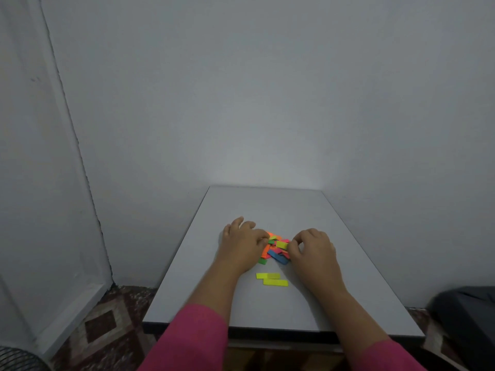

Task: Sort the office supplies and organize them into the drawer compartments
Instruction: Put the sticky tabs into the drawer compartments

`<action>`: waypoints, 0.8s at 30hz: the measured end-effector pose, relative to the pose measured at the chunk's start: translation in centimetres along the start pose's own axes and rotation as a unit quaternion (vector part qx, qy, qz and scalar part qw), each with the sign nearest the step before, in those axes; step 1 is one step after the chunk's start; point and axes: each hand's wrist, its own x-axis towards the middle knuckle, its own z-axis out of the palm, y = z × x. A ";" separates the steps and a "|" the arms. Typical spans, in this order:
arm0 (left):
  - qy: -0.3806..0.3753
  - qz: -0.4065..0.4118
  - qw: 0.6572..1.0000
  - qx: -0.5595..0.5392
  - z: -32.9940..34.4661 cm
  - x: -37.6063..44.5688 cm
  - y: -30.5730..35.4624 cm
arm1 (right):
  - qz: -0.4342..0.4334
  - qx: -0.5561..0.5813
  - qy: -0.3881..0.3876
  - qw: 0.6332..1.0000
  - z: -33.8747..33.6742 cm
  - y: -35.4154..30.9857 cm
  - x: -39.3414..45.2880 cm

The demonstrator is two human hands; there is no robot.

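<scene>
While both hands work at it, a small heap of coloured sticky-note strips (276,250) lies near the middle of the grey table (267,204), well back from the near edge and roughly centred between the left and right edges. Orange, green, blue, pink and yellow pieces are jumbled over one another in the heap.

At the heap's left side, the left hand (242,243) rests palm down on the tabletop, its fingers loosely bent and its fingertips touching the orange strips; whether it actually has hold of one I cannot tell. On the heap's right side, the right hand (313,250) has its fingers curled, with thumb and forefinger pinching a yellow strip (281,245) at the top of the pile.

Closer to the near edge, apart from the heap, two yellow strips (272,279) lie flat side by side, touching and slightly offset from each other. A single green strip (262,261) sits at the heap's near left corner, just beside the left wrist.

Pink sleeves (198,336) cover both forearms where they cross the near edge. The far edge of the table stands against a plain pale wall (267,89), and a patterned carpet (107,322) shows on the floor to the left.
</scene>
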 end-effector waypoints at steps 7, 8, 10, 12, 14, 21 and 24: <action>0.104 -0.043 0.990 -0.089 -0.4 -0.5 -0.5 | -0.047 0.156 -0.072 0.984 -0.6 0.1 -0.7; 0.119 -0.052 0.987 -0.100 -0.5 -0.6 -0.5 | -0.058 0.166 -0.078 0.981 -0.6 0.2 -0.8; 0.143 -0.064 0.981 -0.116 -0.5 -0.8 -0.5 | -0.066 0.174 -0.083 0.979 -0.5 0.2 -0.8; 0.148 -0.053 0.984 -0.089 -0.4 -0.7 -0.6 | -0.059 0.175 -0.089 0.979 -0.5 0.2 -0.9; 0.102 -0.025 0.993 -0.048 -0.2 -0.7 -0.5 | -0.048 0.178 -0.085 0.979 -0.5 0.1 -0.8; 0.077 -0.010 0.995 -0.065 -0.3 -0.7 -0.4 | 0.046 0.004 -0.085 0.995 0.6 1.1 0.6; 0.103 -0.039 0.984 -0.139 -0.8 -0.9 -0.3 | 0.052 0.007 -0.084 0.995 0.7 1.0 0.7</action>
